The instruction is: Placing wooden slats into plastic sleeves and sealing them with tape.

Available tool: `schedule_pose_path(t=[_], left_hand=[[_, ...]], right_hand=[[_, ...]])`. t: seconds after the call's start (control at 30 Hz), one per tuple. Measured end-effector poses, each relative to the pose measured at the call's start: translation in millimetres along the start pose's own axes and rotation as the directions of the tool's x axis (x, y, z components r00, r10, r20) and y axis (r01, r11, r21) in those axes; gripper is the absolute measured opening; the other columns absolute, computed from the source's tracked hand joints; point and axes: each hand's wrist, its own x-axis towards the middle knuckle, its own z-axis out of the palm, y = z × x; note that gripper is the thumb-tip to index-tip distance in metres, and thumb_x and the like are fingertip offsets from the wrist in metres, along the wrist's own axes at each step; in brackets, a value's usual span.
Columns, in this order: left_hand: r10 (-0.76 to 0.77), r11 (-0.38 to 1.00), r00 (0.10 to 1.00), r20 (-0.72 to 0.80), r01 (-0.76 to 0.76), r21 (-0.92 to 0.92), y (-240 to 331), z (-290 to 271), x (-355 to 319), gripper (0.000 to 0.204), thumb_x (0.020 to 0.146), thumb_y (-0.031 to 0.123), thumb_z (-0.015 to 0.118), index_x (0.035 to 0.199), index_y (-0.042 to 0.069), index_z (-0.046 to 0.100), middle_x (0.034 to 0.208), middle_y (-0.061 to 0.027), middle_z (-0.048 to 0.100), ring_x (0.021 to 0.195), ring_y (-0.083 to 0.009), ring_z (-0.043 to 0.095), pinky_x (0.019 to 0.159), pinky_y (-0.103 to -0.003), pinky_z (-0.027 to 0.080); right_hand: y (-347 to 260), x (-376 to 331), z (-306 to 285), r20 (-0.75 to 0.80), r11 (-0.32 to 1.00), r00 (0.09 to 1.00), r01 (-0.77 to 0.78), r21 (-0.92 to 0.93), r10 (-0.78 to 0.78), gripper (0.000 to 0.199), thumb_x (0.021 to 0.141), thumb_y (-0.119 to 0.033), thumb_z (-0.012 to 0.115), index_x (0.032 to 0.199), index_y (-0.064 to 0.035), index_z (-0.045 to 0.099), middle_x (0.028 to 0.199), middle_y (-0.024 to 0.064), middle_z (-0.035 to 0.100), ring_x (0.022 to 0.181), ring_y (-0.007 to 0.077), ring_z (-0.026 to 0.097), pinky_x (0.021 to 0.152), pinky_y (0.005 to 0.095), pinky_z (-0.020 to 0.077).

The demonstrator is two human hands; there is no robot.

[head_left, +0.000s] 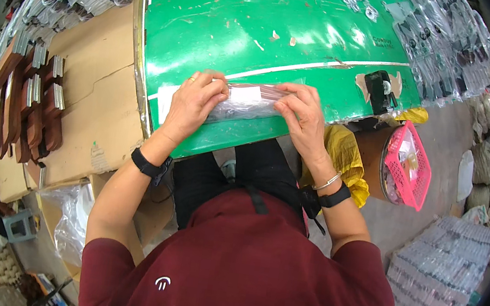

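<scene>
Near the front edge of the green tabletop (223, 38) lies a clear plastic bag (239, 110) holding dark reddish-brown pieces and a white label. My left hand (193, 101) is closed on the bag's left end, its fingers bent and thumb pressed in. At the opposite end my right hand (303, 116) pinches the plastic between thumb and fingers. A white sheet (165, 103) sits beside my left hand, partly hidden by it. The bag's edges under my fingers cannot be seen.
Reddish-brown wooden pieces with metal ends (33, 94) stand on cardboard (98, 65) at left. A black device (379, 91) rests on the table's right side. A yellow plastic sack (343, 160), a pink basket (408, 165) and stacked packages (439, 277) are at right.
</scene>
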Motion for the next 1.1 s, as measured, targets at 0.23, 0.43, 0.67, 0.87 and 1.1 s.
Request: schedule_pose_path(t=[0.23,0.43,0.67,0.87,1.1], left_hand=[[-0.03,0.998,0.999,0.012,0.03,0.048,-0.5,7.0,2.8,0.006,0.092,0.019,0.062,0.094,0.013,0.062,0.089,-0.0036,0.066,0.087,-0.0269,0.059,0.075,-0.04,0.044],[-0.112,0.986,0.993,0.034,0.107,0.13,4.2,6.0,5.0,0.01,0.091,0.018,0.064,0.098,0.01,0.064,0.09,-0.0073,0.067,0.085,-0.0293,0.061,0.074,-0.041,0.045],[-0.158,0.982,0.986,-0.058,0.163,0.091,8.2,14.4,7.6,0.018,0.088,0.021,0.069,0.103,0.012,0.064,0.087,-0.0075,0.066,0.082,-0.0289,0.06,0.074,-0.041,0.045],[-0.429,0.902,0.897,0.102,0.421,0.093,7.1,11.7,21.8,0.017,0.094,0.023,0.063,0.105,0.011,0.069,0.097,-0.0096,0.071,0.09,-0.0283,0.064,0.078,-0.038,0.046],[-0.38,0.736,0.882,0.279,0.471,-0.486,-34.9,-38.1,13.4,0.03,0.098,0.023,0.058,0.117,0.002,0.068,0.113,-0.0071,0.072,0.112,-0.0162,0.063,0.098,-0.032,0.046]], right_hand=[[9.9,5.0,11.8,-0.14,0.984,0.99,-0.005,-0.178,-0.02,0.011,0.086,-0.015,0.072,0.087,-0.005,0.068,0.112,0.008,0.071,0.101,0.0294,0.065,0.083,0.0383,0.0534],[3.9,15.1,17.2,-0.115,0.94,0.991,-0.104,-0.324,0.07,0.009,0.084,-0.016,0.073,0.086,-0.008,0.069,0.108,0.0039,0.072,0.096,0.025,0.065,0.076,0.0394,0.0521],[19.8,26.3,22.9,-0.181,0.915,0.975,0.048,-0.4,-0.131,0.008,0.083,-0.017,0.072,0.085,-0.0101,0.07,0.097,0.0028,0.071,0.089,0.023,0.062,0.076,0.036,0.0472],[31.4,29.7,28.5,-0.162,0.955,0.985,0.006,-0.298,-0.057,0.008,0.081,-0.016,0.073,0.084,-0.0094,0.071,0.081,0.0027,0.067,0.082,0.0249,0.059,0.072,0.0369,0.0468],[36.3,32.7,27.0,-0.162,0.984,0.985,0.031,-0.177,-0.06,0.007,0.08,-0.014,0.074,0.081,-0.0079,0.071,0.08,0.0039,0.067,0.079,0.0253,0.059,0.069,0.0373,0.048]])
